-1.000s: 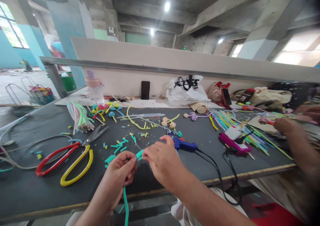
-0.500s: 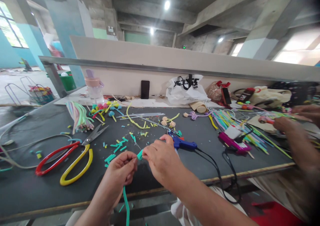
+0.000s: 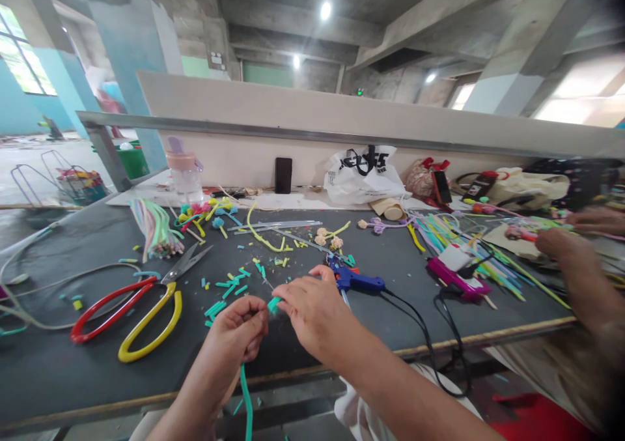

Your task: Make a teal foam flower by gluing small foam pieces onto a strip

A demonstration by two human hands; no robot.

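A teal-green fuzzy stem, which looks like a pipe cleaner (image 3: 247, 402), hangs down below my left hand (image 3: 240, 330). My left hand is closed around it, thumb and fingers pinched. Its upper end shows between my two hands, just above the table's front part. There my right hand (image 3: 312, 311) pinches the end; its fingertips are partly hidden behind the hand. Short teal cut pieces (image 3: 215, 309) lie just beyond my left hand. Large scissors (image 3: 184, 264) with red and yellow handles rest open to the left. Past my right hand lies a blue glue gun (image 3: 364, 283).
A magenta glue gun (image 3: 459, 281) and a heap of coloured stems (image 3: 502, 265) are at right, near a co-worker's hands (image 3: 566, 245). Behind are a stem bundle (image 3: 156, 232), a plastic cup (image 3: 185, 177), a phone (image 3: 283, 175) and a white bag (image 3: 361, 177). Black cords hang over the edge.
My right hand has shifted slightly left and its fingers have moved over the teal end, so less of it shows. My left hand stays nearly still.
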